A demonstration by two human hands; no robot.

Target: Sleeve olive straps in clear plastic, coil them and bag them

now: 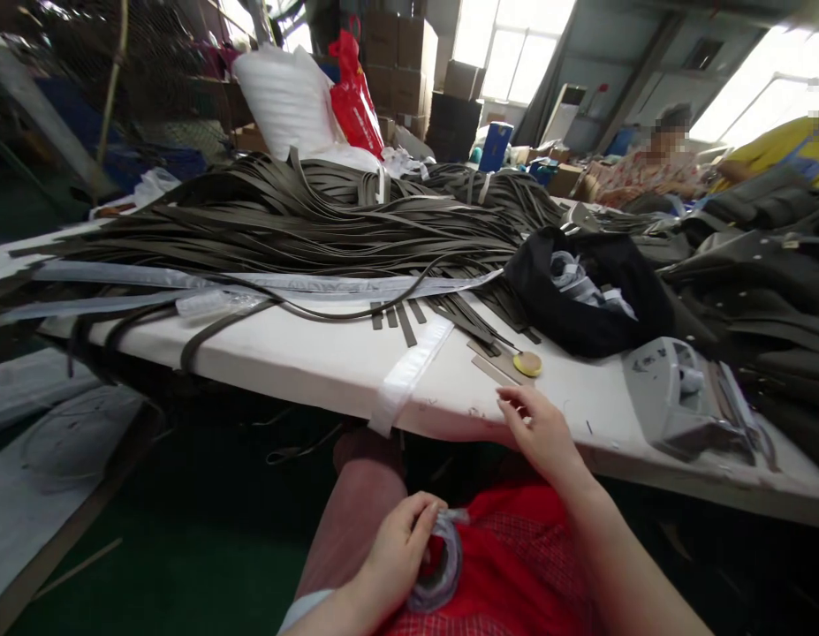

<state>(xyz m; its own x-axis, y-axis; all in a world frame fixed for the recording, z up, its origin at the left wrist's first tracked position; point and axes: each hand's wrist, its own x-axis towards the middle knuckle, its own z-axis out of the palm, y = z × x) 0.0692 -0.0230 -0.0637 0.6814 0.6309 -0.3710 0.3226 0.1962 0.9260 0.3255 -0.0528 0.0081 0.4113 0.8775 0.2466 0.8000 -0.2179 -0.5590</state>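
Observation:
Down at my lap, my left hand [397, 543] is closed on a roll of clear tape [452, 565], whose loose end sticks up by the fingertips. My right hand [540, 433] is over the front edge of the white table [316, 353], fingers slightly bent and apart, with nothing in them. Just beyond its fingertips are a round yellow-rimmed disc [527, 363] and a flat tan strip [495, 368]. A translucent white strip [415, 367] lies across the table edge to the left. Short dark strap pieces [406, 325] lie behind it.
A large heap of dark straps [283, 212] covers the back of the table. To the right are a black bag [534, 291] with clear rolls inside, a grey tape dispenser [654, 389] and piled dark goods [767, 309]. Two people [648, 177] [773, 159] are at the far right.

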